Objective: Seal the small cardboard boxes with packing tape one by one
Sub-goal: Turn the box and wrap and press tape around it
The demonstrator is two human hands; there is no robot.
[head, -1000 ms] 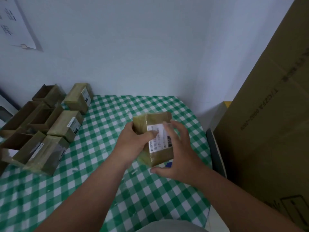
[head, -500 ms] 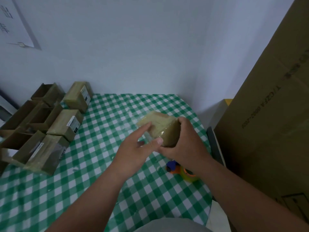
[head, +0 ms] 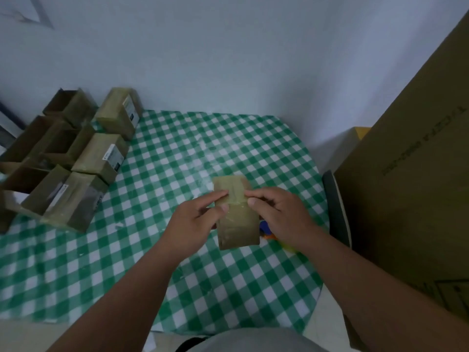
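A small brown cardboard box lies flat between my hands over the green checked tablecloth, a taped seam running down its top face. My left hand holds its left edge, thumb and forefinger pinching near the seam. My right hand holds the right edge, thumb pressing on the tape strip. A tape dispenser with blue and orange parts peeks out under my right hand, mostly hidden.
At the left of the table stand several small boxes: closed labelled ones and open ones behind them. A large cardboard carton rises at the right, a dark chair edge beside it. The wall is close behind.
The box has been turned from its label side to its seam side and laid flat. Both hands have shifted to its two edges, fingers on the tape.
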